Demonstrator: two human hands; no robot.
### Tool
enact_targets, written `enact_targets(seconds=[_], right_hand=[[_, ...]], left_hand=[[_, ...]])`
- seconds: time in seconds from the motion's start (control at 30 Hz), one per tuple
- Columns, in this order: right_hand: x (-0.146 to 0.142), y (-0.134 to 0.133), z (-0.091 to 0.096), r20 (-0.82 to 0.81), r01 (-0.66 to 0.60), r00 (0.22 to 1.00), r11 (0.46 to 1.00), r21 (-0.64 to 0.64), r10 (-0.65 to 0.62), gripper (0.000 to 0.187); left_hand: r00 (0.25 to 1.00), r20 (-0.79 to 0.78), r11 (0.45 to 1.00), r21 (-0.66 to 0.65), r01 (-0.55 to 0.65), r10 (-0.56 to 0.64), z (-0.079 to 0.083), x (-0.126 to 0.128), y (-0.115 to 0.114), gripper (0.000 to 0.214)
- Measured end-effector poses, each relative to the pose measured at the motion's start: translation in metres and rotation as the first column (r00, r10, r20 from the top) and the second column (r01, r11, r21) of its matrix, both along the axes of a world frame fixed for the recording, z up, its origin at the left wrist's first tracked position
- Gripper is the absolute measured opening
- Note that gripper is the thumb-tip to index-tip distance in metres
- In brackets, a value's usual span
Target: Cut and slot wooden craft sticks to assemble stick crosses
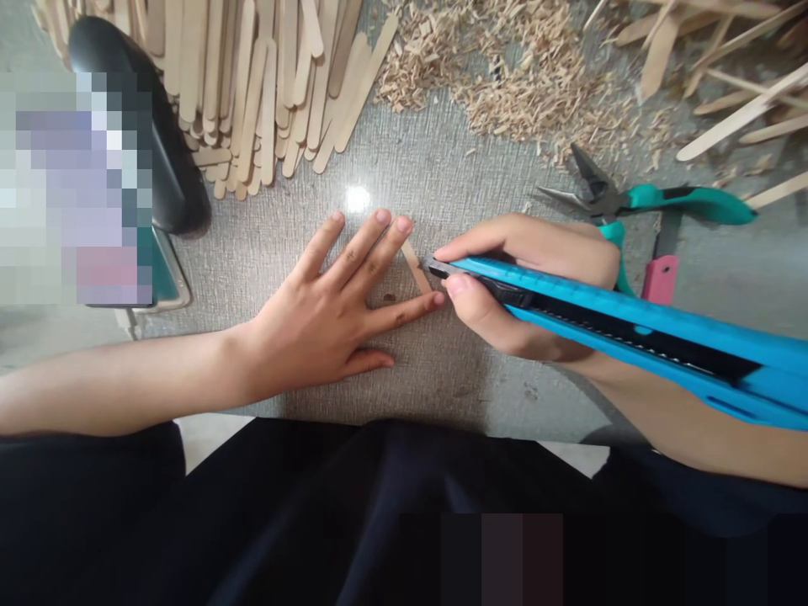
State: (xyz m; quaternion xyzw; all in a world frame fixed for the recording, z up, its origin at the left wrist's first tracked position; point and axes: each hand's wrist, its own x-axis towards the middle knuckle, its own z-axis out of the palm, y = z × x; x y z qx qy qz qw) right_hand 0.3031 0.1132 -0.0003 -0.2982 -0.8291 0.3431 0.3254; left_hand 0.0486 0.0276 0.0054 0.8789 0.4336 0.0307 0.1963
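My right hand (505, 286) grips a blue utility knife (631, 324), its tip pointing left toward a short narrow strip of wooden craft stick (415, 265). Flat on the table, my left hand (341, 299) has its fingers spread. Its middle fingers reach the upper end of the strip, and another finger crosses near the lower end. How much of the strip lies beneath the fingers is hidden. The knife's tip is close to the strip; whether they touch, I cannot tell.
Many craft sticks (252, 93) lie piled at the back left, beside wood shavings (505, 76). More sticks (745, 109) are heaped at back right. Green-handled pliers (656, 198) and a pink-handled tool (660, 278) lie behind my right hand. A black rounded object (151, 126) stands left.
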Motion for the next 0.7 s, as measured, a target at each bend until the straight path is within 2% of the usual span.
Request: enact_targets(seconds=[0.2, 0.4, 0.6, 0.7], right_hand=[[0.0027, -0.0009, 0.0004, 0.03, -0.008, 1.0, 1.0, -0.004, 0.008, 0.012], [0.0034, -0.0009, -0.0018, 0.036, -0.025, 0.999, 0.999, 0.045, 0.023, 0.013], [0.0033, -0.0035, 0.001, 0.102, -0.029, 0.995, 0.994, 0.102, 0.018, 0.015], [0.0024, -0.0044, 0.004, 0.168, -0.078, 0.985, 0.983, 0.165, 0.05, 0.013]], left_hand=[[1.0, 0.018, 0.999, 0.05, 0.006, -0.007, -0.0007, 0.0005, -0.0028, 0.085], [1.0, -0.006, 1.0, 0.01, -0.002, 0.002, -0.0001, 0.0011, -0.0013, 0.08], [0.999, 0.01, 0.999, 0.028, 0.031, -0.032, -0.0009, -0.002, 0.0006, 0.092], [0.999, -0.004, 0.999, 0.01, 0.052, -0.052, 0.0006, -0.0037, 0.0026, 0.094]])
